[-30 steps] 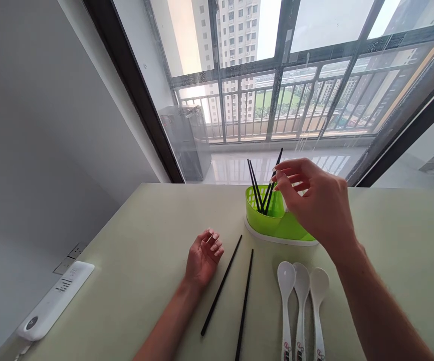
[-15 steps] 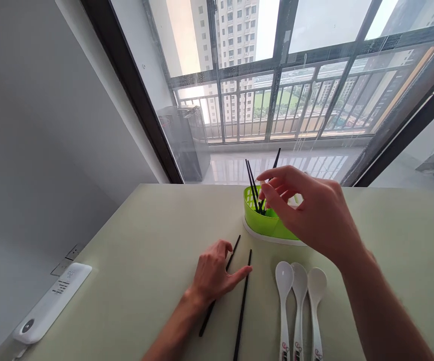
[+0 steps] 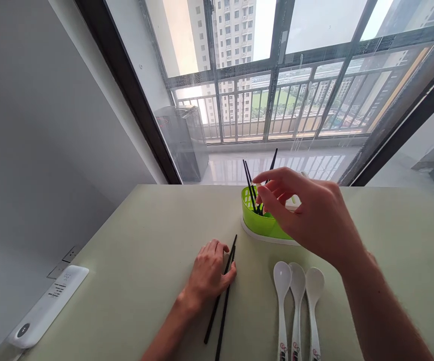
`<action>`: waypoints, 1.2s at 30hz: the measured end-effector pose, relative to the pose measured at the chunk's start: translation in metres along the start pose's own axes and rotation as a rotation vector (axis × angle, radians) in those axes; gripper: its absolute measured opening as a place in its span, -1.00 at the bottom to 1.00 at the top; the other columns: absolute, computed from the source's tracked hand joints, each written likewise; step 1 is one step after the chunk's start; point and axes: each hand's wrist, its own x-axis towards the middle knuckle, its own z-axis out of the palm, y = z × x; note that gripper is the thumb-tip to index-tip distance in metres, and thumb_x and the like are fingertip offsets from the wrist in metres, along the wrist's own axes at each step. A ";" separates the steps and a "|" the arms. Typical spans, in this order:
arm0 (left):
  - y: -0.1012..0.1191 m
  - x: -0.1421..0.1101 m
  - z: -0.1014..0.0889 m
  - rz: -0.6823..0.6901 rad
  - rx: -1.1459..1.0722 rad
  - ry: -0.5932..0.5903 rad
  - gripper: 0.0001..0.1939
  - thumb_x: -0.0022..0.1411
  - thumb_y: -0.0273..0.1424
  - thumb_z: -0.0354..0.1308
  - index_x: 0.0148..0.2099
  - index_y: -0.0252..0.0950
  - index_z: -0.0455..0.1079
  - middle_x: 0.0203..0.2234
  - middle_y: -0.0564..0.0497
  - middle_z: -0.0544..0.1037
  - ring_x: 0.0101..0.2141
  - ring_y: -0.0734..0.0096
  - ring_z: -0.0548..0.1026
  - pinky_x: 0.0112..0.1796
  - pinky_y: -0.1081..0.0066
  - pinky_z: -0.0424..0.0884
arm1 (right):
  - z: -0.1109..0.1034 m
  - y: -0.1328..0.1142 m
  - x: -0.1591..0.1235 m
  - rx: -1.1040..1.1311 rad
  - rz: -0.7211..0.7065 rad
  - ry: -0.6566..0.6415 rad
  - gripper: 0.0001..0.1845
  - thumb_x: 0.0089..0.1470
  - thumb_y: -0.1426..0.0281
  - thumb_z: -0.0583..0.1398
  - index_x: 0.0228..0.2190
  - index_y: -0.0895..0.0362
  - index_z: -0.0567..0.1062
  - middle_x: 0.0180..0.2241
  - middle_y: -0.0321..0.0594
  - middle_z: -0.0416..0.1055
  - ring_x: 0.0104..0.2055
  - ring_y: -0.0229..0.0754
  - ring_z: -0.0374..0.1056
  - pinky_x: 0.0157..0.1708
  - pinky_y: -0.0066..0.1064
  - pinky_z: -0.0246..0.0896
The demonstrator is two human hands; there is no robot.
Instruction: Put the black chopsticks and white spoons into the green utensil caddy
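Two black chopsticks [image 3: 223, 316] lie on the table with their far ends close together. My left hand [image 3: 209, 268] rests over them, thumb against the right-hand stick and fingers beside the other, closed around the pair. Behind, a bright green utensil basket [image 3: 262, 224] on a white base holds several upright black chopsticks [image 3: 249, 185]. In front of the basket my right hand [image 3: 303, 208] hovers, fingers curved, with a small gap between thumb and forefinger and nothing seen in it. It hides the basket's right part. Three white spoons [image 3: 282, 276] lie side by side below this hand.
A white device [image 3: 51, 306] with a round dark button lies at the table's left edge, by a wall socket [image 3: 71, 253]. The table's back edge faces a glass door [image 3: 277, 100] with a balcony railing beyond.
My left thumb has drawn the right-hand chopstick leftward until it lies almost against the other one. My right hand has stayed nearly still by the basket.
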 end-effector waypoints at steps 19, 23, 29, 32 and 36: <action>-0.014 -0.001 0.007 0.032 0.862 0.002 -0.92 0.39 -0.54 0.18 -0.08 -0.32 0.40 -0.11 -0.11 0.54 -0.10 0.12 0.47 -0.10 0.20 0.40 | 0.004 -0.002 -0.003 -0.010 -0.004 -0.148 -0.86 0.30 0.36 0.24 -0.12 0.00 0.57 -0.45 -0.44 0.58 -0.46 -0.34 0.49 -0.43 -0.52 0.30; -0.013 -0.001 0.010 0.077 0.864 0.007 -0.95 0.39 -0.53 0.18 -0.13 -0.31 0.40 -0.16 -0.10 0.55 -0.15 0.14 0.49 -0.15 0.21 0.41 | 0.004 -0.002 -0.004 0.007 -0.011 -0.157 -0.87 0.31 0.37 0.23 -0.11 -0.01 0.56 -0.44 -0.46 0.57 -0.46 -0.36 0.48 -0.42 -0.53 0.30; -0.003 -0.004 0.009 0.212 0.678 0.135 -0.96 0.49 -0.43 0.08 -0.11 -0.26 0.34 -0.32 0.02 0.56 -0.34 0.28 0.51 -0.27 0.31 0.39 | 0.006 -0.001 -0.003 -0.006 0.012 -0.211 -0.85 0.32 0.36 0.21 -0.10 -0.01 0.54 -0.43 -0.44 0.57 -0.44 -0.33 0.47 -0.39 -0.48 0.28; 0.002 -0.005 0.008 0.258 0.528 0.216 -0.93 0.53 -0.37 0.03 -0.07 -0.24 0.29 -0.38 0.07 0.55 -0.44 0.37 0.49 -0.38 0.40 0.34 | 0.007 0.000 -0.003 -0.031 0.010 -0.289 -0.83 0.33 0.37 0.17 -0.09 0.00 0.54 -0.41 -0.42 0.58 -0.45 -0.30 0.45 -0.39 -0.44 0.24; 0.008 -0.006 0.005 0.313 0.347 0.294 -0.96 0.54 -0.40 0.02 -0.02 -0.23 0.27 -0.35 0.08 0.54 -0.41 0.42 0.51 -0.34 0.44 0.37 | 0.009 0.000 -0.003 -0.058 0.013 -0.380 -0.81 0.34 0.35 0.14 -0.09 -0.02 0.54 -0.42 -0.42 0.57 -0.46 -0.29 0.44 -0.44 -0.42 0.15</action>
